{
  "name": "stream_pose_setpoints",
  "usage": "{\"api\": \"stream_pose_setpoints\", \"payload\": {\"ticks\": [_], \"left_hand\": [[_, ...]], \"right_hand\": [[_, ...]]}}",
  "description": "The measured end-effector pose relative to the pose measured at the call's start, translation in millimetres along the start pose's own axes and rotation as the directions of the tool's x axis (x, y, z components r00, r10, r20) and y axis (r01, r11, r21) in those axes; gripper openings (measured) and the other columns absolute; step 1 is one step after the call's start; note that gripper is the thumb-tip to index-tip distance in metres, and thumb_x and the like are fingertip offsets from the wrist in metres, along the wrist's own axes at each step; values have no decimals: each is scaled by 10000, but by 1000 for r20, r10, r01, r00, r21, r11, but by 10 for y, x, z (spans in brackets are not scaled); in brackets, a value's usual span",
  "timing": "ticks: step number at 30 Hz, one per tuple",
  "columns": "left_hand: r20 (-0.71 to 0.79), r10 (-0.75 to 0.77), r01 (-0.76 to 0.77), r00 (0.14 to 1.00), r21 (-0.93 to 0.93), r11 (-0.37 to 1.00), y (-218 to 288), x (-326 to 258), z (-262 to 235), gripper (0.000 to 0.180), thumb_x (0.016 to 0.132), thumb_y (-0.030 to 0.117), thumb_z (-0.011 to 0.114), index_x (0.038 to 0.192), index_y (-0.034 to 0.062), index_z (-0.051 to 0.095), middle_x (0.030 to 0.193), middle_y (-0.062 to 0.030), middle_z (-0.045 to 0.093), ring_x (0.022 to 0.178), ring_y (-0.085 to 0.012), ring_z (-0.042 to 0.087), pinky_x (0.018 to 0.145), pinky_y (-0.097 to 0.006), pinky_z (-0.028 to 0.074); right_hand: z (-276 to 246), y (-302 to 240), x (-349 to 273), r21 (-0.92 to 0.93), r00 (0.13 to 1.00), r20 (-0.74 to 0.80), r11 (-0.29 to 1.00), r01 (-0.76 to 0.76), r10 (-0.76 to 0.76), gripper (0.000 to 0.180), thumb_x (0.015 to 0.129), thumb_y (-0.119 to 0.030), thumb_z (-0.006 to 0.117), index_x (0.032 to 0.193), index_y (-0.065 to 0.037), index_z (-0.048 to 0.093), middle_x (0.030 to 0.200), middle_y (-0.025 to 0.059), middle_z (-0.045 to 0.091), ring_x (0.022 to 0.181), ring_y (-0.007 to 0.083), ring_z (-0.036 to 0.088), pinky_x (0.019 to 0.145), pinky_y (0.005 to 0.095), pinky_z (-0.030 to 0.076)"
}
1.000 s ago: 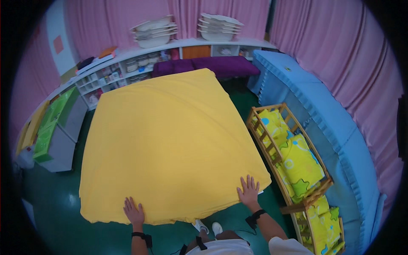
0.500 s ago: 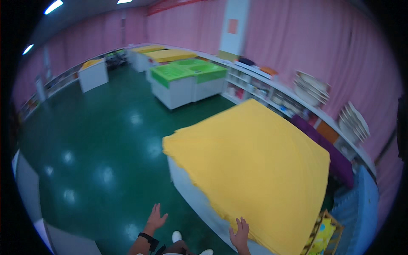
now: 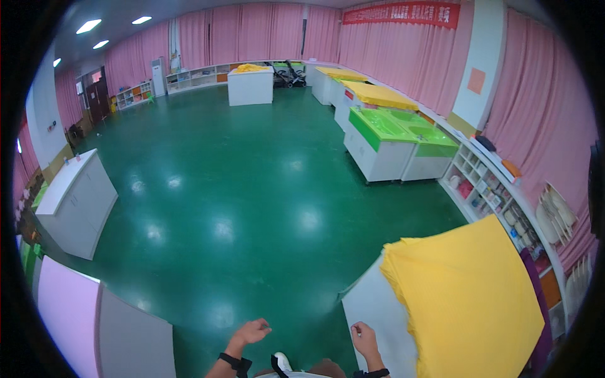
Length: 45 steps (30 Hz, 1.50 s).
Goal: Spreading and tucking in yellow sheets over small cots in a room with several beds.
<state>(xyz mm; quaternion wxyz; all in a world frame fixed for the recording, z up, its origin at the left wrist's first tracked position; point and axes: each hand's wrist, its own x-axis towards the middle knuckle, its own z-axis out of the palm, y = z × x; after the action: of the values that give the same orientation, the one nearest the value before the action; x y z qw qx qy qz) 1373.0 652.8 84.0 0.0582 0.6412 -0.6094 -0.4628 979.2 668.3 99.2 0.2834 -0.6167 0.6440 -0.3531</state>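
Observation:
My left hand (image 3: pixel 253 331) hangs over the green floor (image 3: pixel 265 252) with its fingers loosely bent and apart, holding nothing. To its right, my right hand (image 3: pixel 365 339) has its fingers curled in, and nothing shows in them. That hand is nearest to a white cabinet (image 3: pixel 372 309), whose top is draped with a yellow cloth (image 3: pixel 466 296). The cloth hangs in wrinkles over the near edge. Neither hand appears to grip the cloth. Both wrists wear dark bands.
Green-topped white basin units (image 3: pixel 403 135) stand ahead on the right, with yellow-covered units (image 3: pixel 378 94) behind. White shelves (image 3: pixel 485 189) line the right wall. On the left are a white cabinet (image 3: pixel 82 205) and a pale purple-topped counter (image 3: pixel 69 309). Far back stands another white cabinet (image 3: pixel 250 87).
My view has swung left and up, so the cloth-covered cabinet now sits further right. The spread fingers of both hands have bent, the right ones curling in.

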Motion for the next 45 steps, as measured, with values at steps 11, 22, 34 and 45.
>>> {"api": "stream_pose_setpoints", "payload": {"ticks": [11,22,34,45], "left_hand": [[27,51,-52,998,22,998,-141,1857,-1509,408,857,382,568,1087,46,603,1039,-169,663,976,-339,623,843,-417,493],[-170,-63,71,983,42,997,-53,4008,-3472,408,865,397,548,1102,71,606,1040,-193,657,994,-366,611,851,-425,489],[-161,-73,81,984,43,996,-131,6764,-5900,396,868,388,548,1122,88,596,1080,-188,646,1025,-363,596,868,-443,474],[-54,79,-72,995,130,989,220,9870,-8325,399,867,382,552,1121,76,585,1059,-187,650,1005,-374,601,854,-446,480]], "right_hand": [[1202,-345,2255,-9,992,127,1000,-26,27,169,849,-167,584,844,-2,620,756,159,641,681,276,627,631,353,491],[2121,-974,5744,-44,966,242,994,104,-90,176,853,-184,577,867,-13,617,802,186,641,720,333,633,646,389,492],[3734,-1703,9299,-45,932,314,978,204,-180,147,853,-138,579,815,-3,624,674,112,637,629,177,626,607,310,490],[4723,-2243,12591,-14,954,279,993,120,-112,166,844,-176,592,840,-12,623,771,171,644,686,315,631,620,389,485]]}}
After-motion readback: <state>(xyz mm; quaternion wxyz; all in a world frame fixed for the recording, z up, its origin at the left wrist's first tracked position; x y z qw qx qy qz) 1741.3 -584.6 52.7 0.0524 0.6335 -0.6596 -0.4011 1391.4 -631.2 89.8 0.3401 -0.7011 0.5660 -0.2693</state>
